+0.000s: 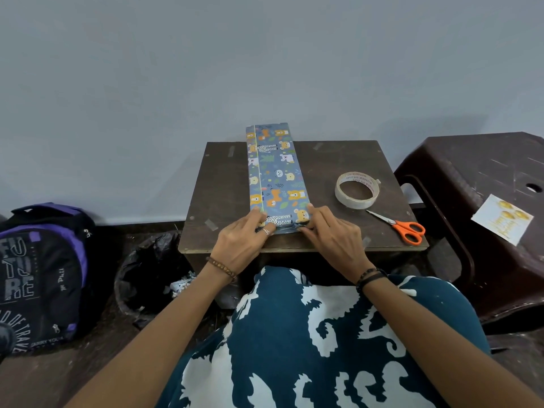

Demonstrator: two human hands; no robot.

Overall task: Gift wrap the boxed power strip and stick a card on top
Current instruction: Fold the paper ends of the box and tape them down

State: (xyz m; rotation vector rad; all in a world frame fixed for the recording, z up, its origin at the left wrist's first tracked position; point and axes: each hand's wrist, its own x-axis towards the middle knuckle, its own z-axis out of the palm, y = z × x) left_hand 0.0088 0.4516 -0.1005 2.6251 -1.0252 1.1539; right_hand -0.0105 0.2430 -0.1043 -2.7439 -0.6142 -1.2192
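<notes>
A long box wrapped in blue animal-print paper [275, 169] lies lengthwise on the small dark wooden table [223, 187], its far end sticking out past the table's back edge. My left hand [244, 240] and my right hand [329, 235] are both at the near end of the box. Their fingers curl onto the paper flap there, pinching and folding it from the left and right sides. A white card with gold balloons [502, 219] lies on the brown plastic stool [485, 160] at the right.
A roll of clear tape [356, 189] and orange-handled scissors [404, 228] lie on the table right of the box. A black and purple backpack [44, 269] stands on the floor at the left, beside a black bag with paper scraps [153, 275].
</notes>
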